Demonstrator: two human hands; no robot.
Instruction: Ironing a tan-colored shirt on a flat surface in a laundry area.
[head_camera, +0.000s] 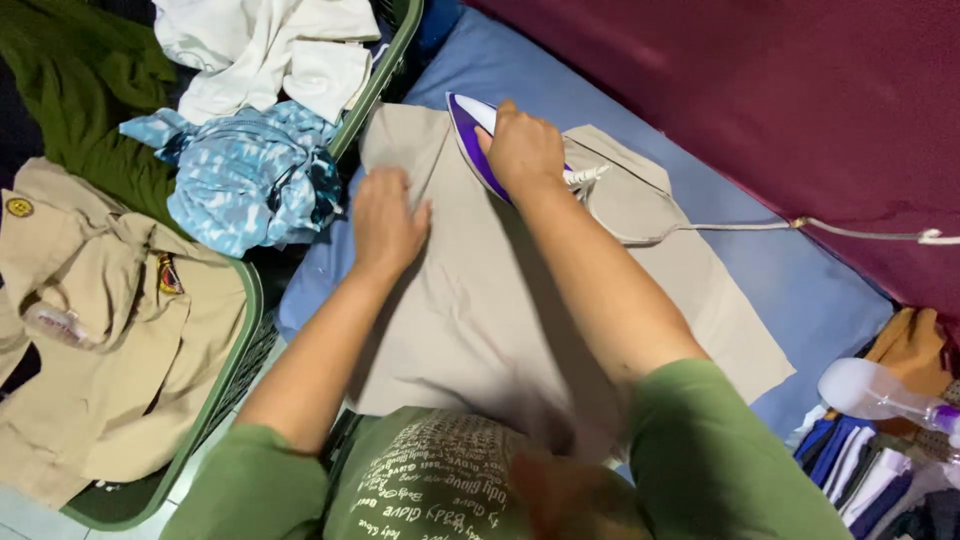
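Head view, looking down at both hands over a beige cloth (500, 300) spread flat on a blue padded surface (800, 290). Right hand (522, 150) is closed around the handle of an iron (470, 135) with a purple and white body; fingers wrap the grip fully, so the hold is tight and the handle itself is hidden under the hand. The iron sits on the far part of the cloth, its pointed end toward the upper left. A white cord (720, 228) leaves the back of the iron, loops across the cloth and runs off to the right over a dark red fabric (760, 100). Left hand (385, 225) lies flat, palm down, fingers spread loosely, pressing on the cloth just left of the iron; it grasps nothing. The two hands are near each other but not touching. To the left, a green laundry basket (235, 375) holds a tan shirt (110, 340) with badges, a crumpled blue and white patterned garment (245, 175), white clothes (270, 50) and a dark green garment (80, 70). At the lower right edge, a clear spray bottle (875, 390) lies beside a stack of folded clothes (860, 470) in blue, white and dark tones. The person wears a green top with short sleeves.
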